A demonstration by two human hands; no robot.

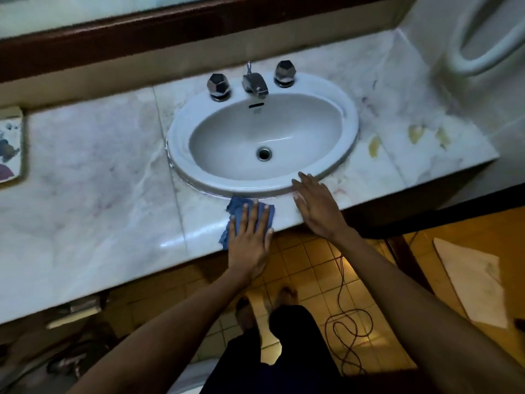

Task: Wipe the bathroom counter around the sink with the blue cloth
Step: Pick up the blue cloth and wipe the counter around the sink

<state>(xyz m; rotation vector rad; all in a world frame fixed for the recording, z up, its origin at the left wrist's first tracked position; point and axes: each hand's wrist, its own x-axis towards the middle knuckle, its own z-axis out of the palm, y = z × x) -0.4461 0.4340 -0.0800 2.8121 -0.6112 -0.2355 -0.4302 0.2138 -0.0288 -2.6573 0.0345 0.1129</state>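
Note:
The blue cloth [236, 206] lies on the marble counter [93, 172], right in front of the white oval sink [181, 149]. My left hand [250, 240] presses flat on the cloth, fingers spread, covering most of it. My right hand [315, 206] rests flat and open on the counter edge beside the sink's front right rim, holding nothing. A chrome faucet [254, 83] with two knobs stands at the back of the sink.
A patterned tray or box [10, 146] sits at the counter's far left. Yellowish stains [416, 135] mark the counter's right side. A white curved fixture [483, 38] hangs on the right wall. A red cord [349, 331] coils on the tiled floor below.

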